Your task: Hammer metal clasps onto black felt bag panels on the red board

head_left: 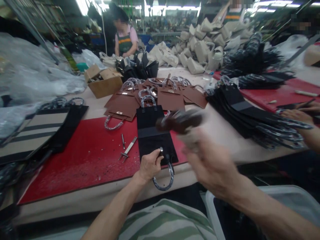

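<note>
A black bag panel [151,119] with wrapped handles at both ends lies on the red mat [87,160] before me. Near its front edge my left hand [150,164] pinches a small metal punch [161,150], upright against the panel. My right hand [208,160] is raised to the right and closed around the handle of a hammer [181,120]; its dark head is smeared by motion above the panel. Left of the panel lie a pronged metal tool [129,149] and a short metal rod [123,141].
Brown bag panels [125,103] are piled behind the black one, with a cardboard box [106,85] to their left. Stacked black panels [235,110] stand at right, near another person's hand [297,116]. Striped panels [37,130] lie at left. Another person [126,40] works at the back.
</note>
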`<state>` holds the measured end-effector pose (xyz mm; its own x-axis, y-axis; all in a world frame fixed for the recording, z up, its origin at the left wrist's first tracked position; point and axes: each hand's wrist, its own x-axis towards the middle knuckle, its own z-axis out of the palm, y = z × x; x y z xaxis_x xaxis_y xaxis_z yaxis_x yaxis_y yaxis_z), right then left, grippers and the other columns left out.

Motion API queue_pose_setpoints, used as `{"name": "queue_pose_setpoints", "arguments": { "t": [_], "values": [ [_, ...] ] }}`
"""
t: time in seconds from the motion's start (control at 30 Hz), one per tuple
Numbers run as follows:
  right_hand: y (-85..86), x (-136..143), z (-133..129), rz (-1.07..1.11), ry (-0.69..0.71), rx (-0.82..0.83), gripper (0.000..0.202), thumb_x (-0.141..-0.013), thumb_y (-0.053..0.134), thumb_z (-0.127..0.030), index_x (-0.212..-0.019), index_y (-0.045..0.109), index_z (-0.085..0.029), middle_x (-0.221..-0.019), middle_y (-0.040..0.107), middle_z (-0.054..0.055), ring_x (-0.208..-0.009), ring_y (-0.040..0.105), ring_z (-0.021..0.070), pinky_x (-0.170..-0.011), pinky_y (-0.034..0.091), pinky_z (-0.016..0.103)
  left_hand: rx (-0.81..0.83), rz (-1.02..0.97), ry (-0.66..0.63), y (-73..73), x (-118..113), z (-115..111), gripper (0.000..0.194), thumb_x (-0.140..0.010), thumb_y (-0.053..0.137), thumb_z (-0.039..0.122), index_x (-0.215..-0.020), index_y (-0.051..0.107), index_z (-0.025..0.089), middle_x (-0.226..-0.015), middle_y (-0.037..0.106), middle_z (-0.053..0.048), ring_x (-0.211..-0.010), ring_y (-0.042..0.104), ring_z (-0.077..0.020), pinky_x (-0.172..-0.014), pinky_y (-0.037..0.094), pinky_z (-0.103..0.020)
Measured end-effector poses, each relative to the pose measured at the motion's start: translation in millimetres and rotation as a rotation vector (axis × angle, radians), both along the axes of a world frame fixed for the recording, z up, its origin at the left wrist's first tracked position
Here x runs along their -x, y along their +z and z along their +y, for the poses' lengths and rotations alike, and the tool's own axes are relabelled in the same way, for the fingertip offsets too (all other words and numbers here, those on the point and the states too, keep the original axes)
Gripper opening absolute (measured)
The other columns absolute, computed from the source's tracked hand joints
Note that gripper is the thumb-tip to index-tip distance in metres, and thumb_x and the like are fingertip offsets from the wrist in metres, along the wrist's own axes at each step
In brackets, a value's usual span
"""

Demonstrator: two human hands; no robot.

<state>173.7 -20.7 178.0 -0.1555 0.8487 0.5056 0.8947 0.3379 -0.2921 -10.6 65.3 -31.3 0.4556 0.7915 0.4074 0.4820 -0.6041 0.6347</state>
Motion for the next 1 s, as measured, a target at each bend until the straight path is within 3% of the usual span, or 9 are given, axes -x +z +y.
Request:
{"name": "queue_pose_setpoints", "arguments": {
  "t": [0.13, 0.3, 0.4, 0.5, 0.6, 0.67, 0.73, 0.83, 1.0],
  "values": [
    [-35.0, -19.9, -3.8, -0.157, -0.045, 0.498, 0.048, -0.095, 0.045, -0.028, -0.142, 0.049, -0.018, -0.092, 0.074, 0.010, -0.074, 0.069, 0.0225, -0.063, 0.046, 0.029, 0.016, 0.012, -0.002, -0.7, 0.6, 0.0, 0.009, -0.093, 0.053, 0.019, -0.096, 0.062, 0.021, -0.085, 0.073, -0.004, -0.078, 0.072, -0.0184, -0.068, 0.053, -0.025],
    [-77.5, -78.4, -1.3, 0.390, -0.307, 0.763, 0.027, -0.090, 0.047, -0.038, -0.106, 0.060, -0.019, -0.068, 0.060, 0.000, -0.048, 0.054, 0.0138, -0.047, 0.039, 0.024, -0.011, -0.020, 0.010, -2.7, 0.2, 0.7, 0.011, -0.092, 0.055, 0.019, -0.101, 0.061, 0.021, -0.089, 0.074, -0.005, -0.080, 0.073, -0.0200, -0.071, 0.055, -0.027],
    [-115.7, -111.2, 4.5, 0.499, -0.589, 0.781, 0.021, -0.091, 0.045, -0.038, -0.094, 0.055, -0.019, -0.066, 0.057, -0.001, -0.045, 0.054, 0.0136, -0.042, 0.036, 0.024, -0.015, -0.039, -0.006, -1.6, 0.0, 0.2, 0.011, -0.093, 0.055, 0.018, -0.102, 0.061, 0.021, -0.092, 0.074, -0.005, -0.083, 0.073, -0.0198, -0.073, 0.056, -0.027],
    [-140.6, -123.8, 9.5, 0.103, -0.693, 0.587, 0.020, -0.089, 0.049, -0.031, -0.090, 0.060, -0.015, -0.078, 0.065, 0.012, -0.065, 0.064, 0.0228, -0.058, 0.049, 0.034, -0.029, -0.047, -0.012, 0.6, 0.6, -0.4, 0.012, -0.093, 0.055, 0.019, -0.104, 0.060, 0.021, -0.095, 0.074, -0.006, -0.087, 0.073, -0.0197, -0.076, 0.057, -0.027],
    [-147.3, -101.4, 13.6, -0.081, -0.608, 0.401, 0.032, -0.089, 0.052, -0.030, -0.113, 0.063, -0.011, -0.120, 0.061, 0.025, -0.109, 0.060, 0.0351, -0.091, 0.048, 0.050, -0.015, -0.024, -0.016, 3.2, 1.8, -0.4, 0.012, -0.094, 0.055, 0.021, -0.105, 0.060, 0.021, -0.094, 0.074, -0.005, -0.087, 0.073, -0.0190, -0.078, 0.058, -0.027],
    [-150.6, -68.9, 18.8, -0.057, -0.481, 0.347, 0.044, -0.093, 0.051, -0.035, -0.131, 0.057, -0.014, -0.140, 0.051, 0.020, -0.128, 0.048, 0.0321, -0.107, 0.039, 0.047, 0.007, -0.002, -0.022, 4.5, 3.0, 0.2, 0.011, -0.094, 0.057, 0.024, -0.104, 0.061, 0.021, -0.094, 0.074, -0.005, -0.088, 0.073, -0.0190, -0.079, 0.058, -0.027],
    [-159.0, -32.0, 25.8, -0.037, -0.291, 0.335, 0.050, -0.093, 0.054, -0.041, -0.138, 0.053, -0.019, -0.146, 0.050, 0.013, -0.135, 0.044, 0.0264, -0.113, 0.036, 0.041, 0.018, 0.018, -0.016, 4.9, 4.2, 0.5, 0.011, -0.095, 0.057, 0.026, -0.104, 0.061, 0.021, -0.096, 0.074, -0.006, -0.089, 0.073, -0.0194, -0.080, 0.058, -0.028],
    [-178.7, 8.3, 34.0, -0.003, -0.055, 0.351, 0.060, -0.089, 0.061, -0.041, -0.142, 0.052, -0.015, -0.151, 0.045, 0.018, -0.143, 0.035, 0.0333, -0.118, 0.028, 0.052, 0.003, 0.036, -0.052, 4.2, 4.8, -1.7, 0.012, -0.095, 0.053, 0.023, -0.101, 0.063, 0.021, -0.093, 0.075, -0.007, -0.085, 0.074, -0.0204, -0.078, 0.059, -0.030],
    [-195.4, 15.5, 34.0, 0.018, -0.018, 0.400, 0.065, -0.088, 0.063, -0.038, -0.147, 0.048, -0.016, -0.158, 0.038, 0.016, -0.149, 0.026, 0.0350, -0.121, 0.019, 0.056, 0.147, -0.084, -0.027, 9.9, 3.1, -3.5, 0.012, -0.092, 0.053, 0.024, -0.099, 0.063, 0.023, -0.098, 0.075, -0.011, -0.093, 0.074, -0.0250, -0.086, 0.060, -0.037]
  ]
}}
